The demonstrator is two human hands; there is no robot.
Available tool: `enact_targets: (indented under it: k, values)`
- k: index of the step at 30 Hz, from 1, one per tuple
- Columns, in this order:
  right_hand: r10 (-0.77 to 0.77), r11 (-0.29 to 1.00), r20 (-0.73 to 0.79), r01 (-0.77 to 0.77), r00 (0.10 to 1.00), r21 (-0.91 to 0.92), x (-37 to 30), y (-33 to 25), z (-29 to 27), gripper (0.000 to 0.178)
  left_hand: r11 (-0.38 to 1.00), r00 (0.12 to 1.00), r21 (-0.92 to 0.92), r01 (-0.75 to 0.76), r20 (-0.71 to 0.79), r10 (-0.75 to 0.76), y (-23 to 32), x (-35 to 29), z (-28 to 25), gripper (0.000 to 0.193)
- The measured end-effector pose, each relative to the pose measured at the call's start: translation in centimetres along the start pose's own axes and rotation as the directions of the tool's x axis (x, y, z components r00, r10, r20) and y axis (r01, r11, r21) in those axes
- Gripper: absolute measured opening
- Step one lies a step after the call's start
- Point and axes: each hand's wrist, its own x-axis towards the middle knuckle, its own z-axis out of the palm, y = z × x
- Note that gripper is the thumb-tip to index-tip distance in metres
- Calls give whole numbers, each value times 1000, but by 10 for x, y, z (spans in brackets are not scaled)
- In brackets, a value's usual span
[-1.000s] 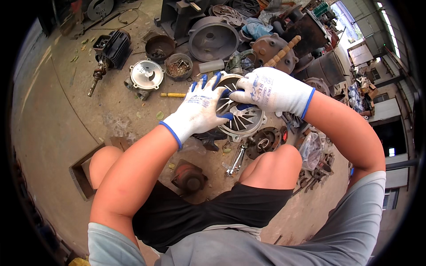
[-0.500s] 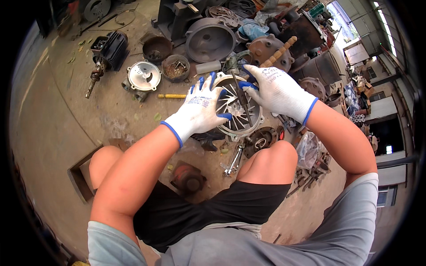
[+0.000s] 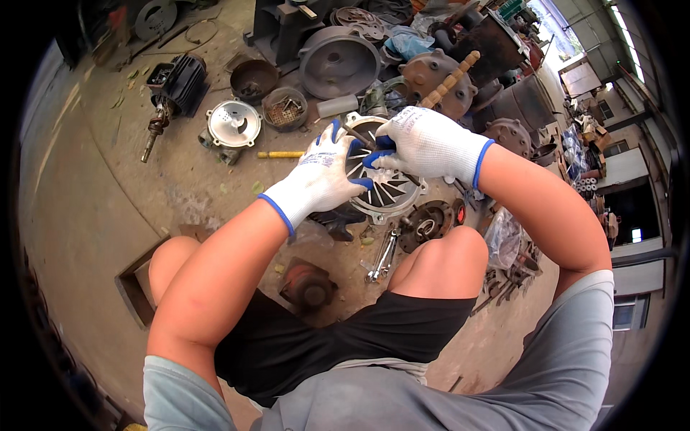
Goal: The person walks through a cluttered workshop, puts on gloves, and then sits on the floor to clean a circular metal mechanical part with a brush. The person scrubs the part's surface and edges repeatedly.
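Between my knees and the clutter ahead sits a round silver metal housing (image 3: 379, 211) with radial fins (image 3: 388, 188) inside. My left hand (image 3: 322, 171), in a white glove with blue fingertips, rests on its left side. Those fingers are spread, with the thumb over the fins. My right hand (image 3: 429, 146), gloved alike, is closed over the housing around a thin dark metal rod (image 3: 355, 133). The rod lies slantwise across the housing, and its upper left end comes close to my left fingers. The right fingers hide its middle.
A yellow handle (image 3: 280, 154) lies left of the housing. Two wrenches (image 3: 383, 256) and a dark flanged disc (image 3: 427, 225) are by my right knee. Beyond are a silver cover (image 3: 233, 123), a bowl of small parts (image 3: 284, 108), a motor (image 3: 177, 84) and a large grey casing (image 3: 340, 63).
The rod has swung from nearly upright to a slant, its far end moving left. My right hand has moved down and left with it. My left hand stays nearly in place.
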Motion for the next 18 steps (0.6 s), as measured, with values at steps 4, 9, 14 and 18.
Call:
enact_targets:
  k: [4, 9, 14, 18]
  values:
    - [76, 996, -41, -77, 996, -32, 1, -1, 9, 44, 999, 999, 45, -14, 39, 12, -4, 2, -1, 99]
    - [101, 995, -47, -101, 994, -8, 3, -7, 12, 50, 996, 997, -66, -56, 49, 60, -1, 2, -6, 102]
    - [75, 994, -46, -78, 996, -71, 10, -2, 24, 51, 996, 997, -58, -61, 53, 64, -8, 6, 1, 119]
    - [-16, 996, 6, 16, 1000, -89, 6, 10, 25, 49, 996, 997, -56, -70, 36, 72, -9, 5, 0, 121]
